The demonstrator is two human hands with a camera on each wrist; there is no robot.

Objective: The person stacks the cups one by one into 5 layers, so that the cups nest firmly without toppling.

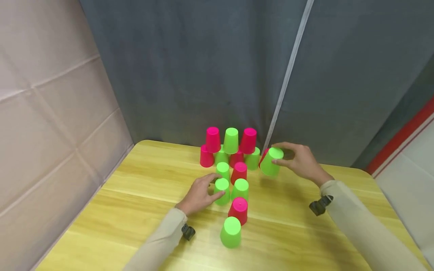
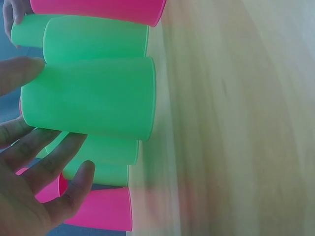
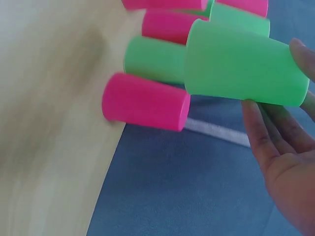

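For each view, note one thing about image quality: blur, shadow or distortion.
Head view: sharp, with soft shadows beside the cups on the table. Left wrist view: the table is smeared, while the green cup is clearer. Right wrist view: the table is blurred; the held green cup is sharper.

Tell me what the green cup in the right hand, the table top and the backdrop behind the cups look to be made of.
Green cup held by the right hand: likely thin plastic, matte-smooth, uniform bright colour, slightly translucent in the right wrist view. Table: wood or wood-look laminate, pale yellow with grain streaks and a soft sheen. Backdrop: seemingly grey fabric, dull, faintly mottled.
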